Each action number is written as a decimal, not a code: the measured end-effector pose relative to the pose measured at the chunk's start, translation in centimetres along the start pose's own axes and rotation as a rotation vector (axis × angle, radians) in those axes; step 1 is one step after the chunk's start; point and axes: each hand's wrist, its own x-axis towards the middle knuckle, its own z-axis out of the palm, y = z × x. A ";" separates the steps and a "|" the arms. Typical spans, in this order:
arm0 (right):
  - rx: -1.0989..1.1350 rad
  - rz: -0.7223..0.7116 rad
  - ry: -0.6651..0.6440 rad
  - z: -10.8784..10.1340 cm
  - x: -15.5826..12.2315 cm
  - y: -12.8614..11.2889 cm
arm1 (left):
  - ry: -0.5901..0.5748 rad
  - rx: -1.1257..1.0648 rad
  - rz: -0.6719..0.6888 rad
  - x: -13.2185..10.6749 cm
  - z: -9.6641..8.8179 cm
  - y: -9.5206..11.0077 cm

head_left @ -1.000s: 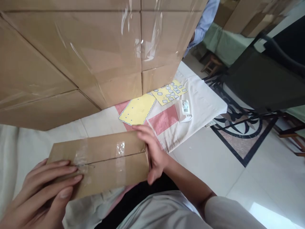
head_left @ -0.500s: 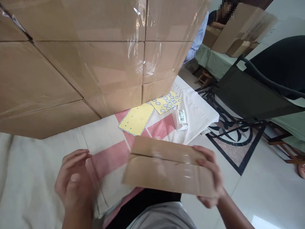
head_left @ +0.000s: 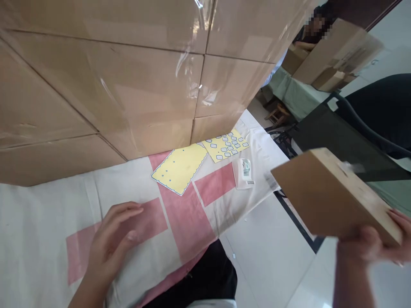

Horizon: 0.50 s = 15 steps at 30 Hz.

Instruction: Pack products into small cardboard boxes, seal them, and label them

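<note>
One box [head_left: 317, 194] (likely light, stiff; hold its end) is gripped by the right hand [head_left: 370, 246], four o'clock; left hand [head_left: 107, 235], eight, is empty.

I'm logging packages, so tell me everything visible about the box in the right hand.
The box is oblong and plain brown, apparently cardboard, with clear, shiny tape on its lighter narrow face. It seems closed and is tilted midair beyond the edge of the table. Only the right hand's grip, at its near end, visibly touches it.
</note>
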 end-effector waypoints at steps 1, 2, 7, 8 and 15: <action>0.077 -0.164 -0.032 3.3 -0.2 0.1 | -0.017 0.019 -0.003 -0.1 -0.1 -0.2; 0.111 -0.273 -0.108 6.8 -0.4 0.0 | -0.032 0.041 -0.003 -0.2 -0.2 -0.5; 0.061 -0.277 -0.344 24.2 0.4 -5.1 | -0.050 0.256 0.102 0.0 -0.3 -1.8; 0.062 -0.276 -0.442 27.1 1.2 -6.9 | -0.041 0.293 0.122 0.1 -0.2 -1.9; -0.084 -0.205 -0.885 32.3 3.6 -21.5 | 0.019 0.347 0.264 0.6 -0.2 -2.0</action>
